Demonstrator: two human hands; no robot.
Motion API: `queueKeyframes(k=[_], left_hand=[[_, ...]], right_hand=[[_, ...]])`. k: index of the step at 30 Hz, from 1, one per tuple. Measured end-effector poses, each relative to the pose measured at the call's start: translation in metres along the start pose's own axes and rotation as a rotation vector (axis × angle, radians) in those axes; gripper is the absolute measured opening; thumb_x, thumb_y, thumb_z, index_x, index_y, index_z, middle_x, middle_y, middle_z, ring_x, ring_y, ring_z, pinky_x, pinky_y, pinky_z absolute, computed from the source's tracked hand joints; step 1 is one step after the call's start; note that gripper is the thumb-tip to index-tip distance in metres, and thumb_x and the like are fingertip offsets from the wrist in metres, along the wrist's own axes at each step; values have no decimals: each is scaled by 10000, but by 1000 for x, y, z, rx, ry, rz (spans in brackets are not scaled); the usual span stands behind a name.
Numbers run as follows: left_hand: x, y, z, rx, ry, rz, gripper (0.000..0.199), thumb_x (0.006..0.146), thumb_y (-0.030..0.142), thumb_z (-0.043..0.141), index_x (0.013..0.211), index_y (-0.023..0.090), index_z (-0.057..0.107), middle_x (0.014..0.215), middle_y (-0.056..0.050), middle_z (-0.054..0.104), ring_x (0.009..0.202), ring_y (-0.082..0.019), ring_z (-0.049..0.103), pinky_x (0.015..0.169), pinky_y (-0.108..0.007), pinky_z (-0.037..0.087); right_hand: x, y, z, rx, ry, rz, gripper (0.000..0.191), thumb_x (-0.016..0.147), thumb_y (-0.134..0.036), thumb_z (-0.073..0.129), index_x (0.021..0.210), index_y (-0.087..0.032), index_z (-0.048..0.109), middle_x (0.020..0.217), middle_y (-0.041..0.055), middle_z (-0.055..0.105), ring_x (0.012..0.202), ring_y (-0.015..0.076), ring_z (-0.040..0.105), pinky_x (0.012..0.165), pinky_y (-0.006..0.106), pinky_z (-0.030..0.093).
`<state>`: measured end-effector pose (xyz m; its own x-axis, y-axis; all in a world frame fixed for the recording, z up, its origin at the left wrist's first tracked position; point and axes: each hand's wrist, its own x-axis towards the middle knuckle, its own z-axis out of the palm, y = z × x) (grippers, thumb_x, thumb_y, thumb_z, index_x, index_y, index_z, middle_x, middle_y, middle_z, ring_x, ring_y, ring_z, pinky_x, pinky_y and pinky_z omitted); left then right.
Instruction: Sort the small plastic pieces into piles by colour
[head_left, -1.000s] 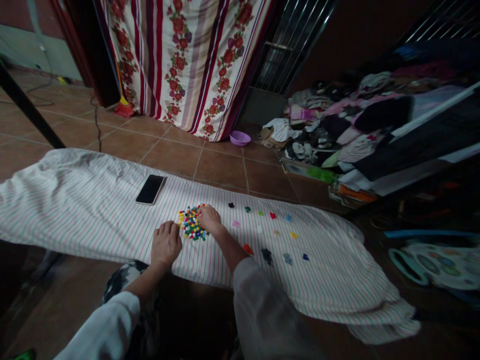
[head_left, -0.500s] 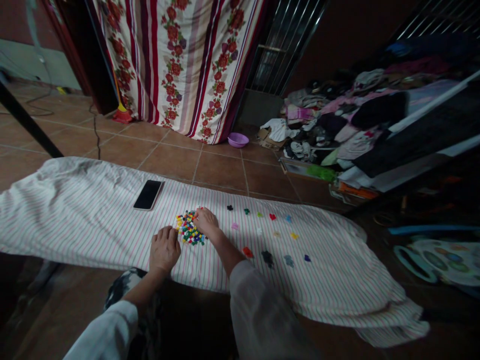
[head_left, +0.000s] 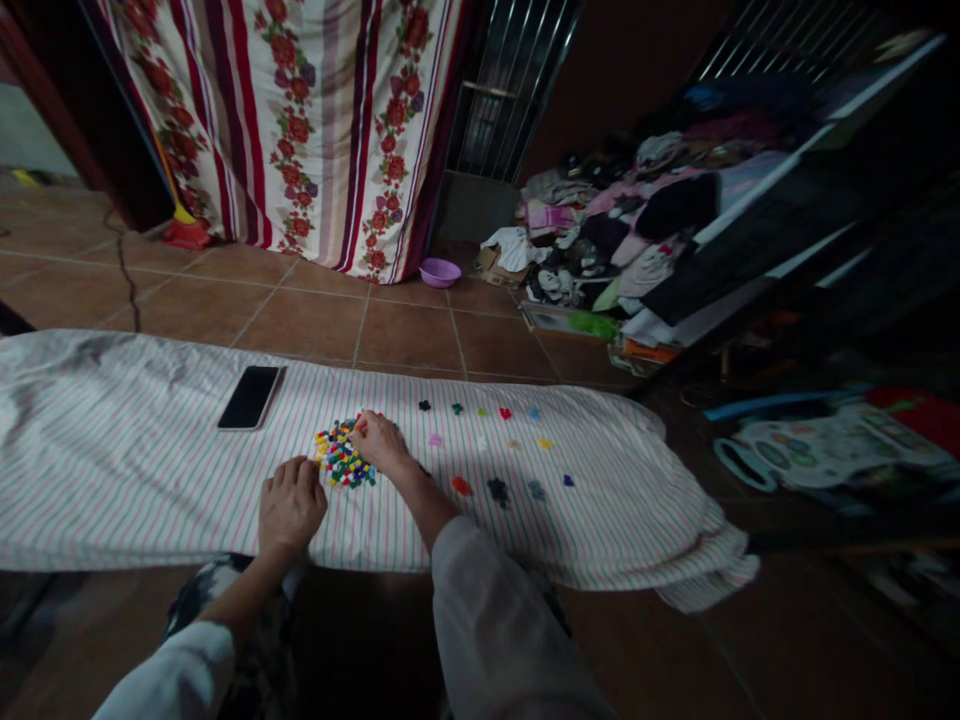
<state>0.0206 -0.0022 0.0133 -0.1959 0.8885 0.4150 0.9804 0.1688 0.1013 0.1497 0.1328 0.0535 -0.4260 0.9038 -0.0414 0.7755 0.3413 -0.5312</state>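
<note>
A heap of tiny multicoloured plastic bricks [head_left: 346, 462] lies on a striped cloth [head_left: 187, 480]. Over the heap's far right side is my right hand [head_left: 381, 442], its thumb and fingertips pinched together; what they hold, if anything, is too small to make out. My left hand [head_left: 291, 503] rests palm down at the heap's near left edge, fingers loosely bent and slightly apart, holding nothing. Right of the heap, small groups sorted by colour sit in rows, among them a red group [head_left: 505, 413], an orange group [head_left: 462, 486], a dark grey group [head_left: 497, 491] and a blue group [head_left: 568, 481].
A phone [head_left: 251, 398] lies on the cloth left of the heap. Beyond, on the tiled floor, stand a purple basin [head_left: 440, 272] and a red broom head [head_left: 186, 234] near a floral curtain [head_left: 330, 130]. Piled clothes [head_left: 585, 225] fill the back right.
The view has turned to the right, so everything sits further left. My right hand stays at the heap with its fingertips pinched, and my left hand keeps its place beside it.
</note>
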Motion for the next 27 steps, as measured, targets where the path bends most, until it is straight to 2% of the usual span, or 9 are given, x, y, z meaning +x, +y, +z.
queueKeyframes(k=[5, 14, 21, 27], left_hand=[[2, 1, 0, 17, -22, -4, 186, 849, 212, 464, 984, 166, 584, 1076, -96, 641, 974, -263, 558, 760, -366, 371], [-1, 5, -8, 47, -76, -41, 230, 873, 236, 418, 1016, 157, 579, 1116, -105, 636, 1001, -267, 561, 778, -377, 350], [-4, 8, -11, 66, -71, -75, 227, 896, 266, 383, 992, 172, 566, 1053, -91, 643, 991, -259, 561, 777, -379, 331], [-5, 17, -17, 96, -60, -190, 284, 920, 313, 332, 946, 169, 575, 1003, -106, 648, 998, -266, 563, 787, -387, 337]], right_hand=[[-15, 11, -14, 51, 28, 54, 151, 876, -227, 512, 976, -233, 625, 959, 14, 719, 850, 148, 642, 718, 229, 410], [-38, 40, -36, 111, 90, 104, 178, 891, -202, 503, 1010, -233, 632, 984, 16, 730, 893, 139, 653, 752, 213, 426], [-60, 87, -45, 129, 188, 179, 176, 874, -211, 519, 996, -265, 634, 956, -7, 727, 876, 136, 653, 745, 215, 445], [-81, 134, -58, 160, 327, 233, 167, 851, -193, 521, 936, -259, 650, 894, -6, 724, 837, 138, 658, 750, 218, 469]])
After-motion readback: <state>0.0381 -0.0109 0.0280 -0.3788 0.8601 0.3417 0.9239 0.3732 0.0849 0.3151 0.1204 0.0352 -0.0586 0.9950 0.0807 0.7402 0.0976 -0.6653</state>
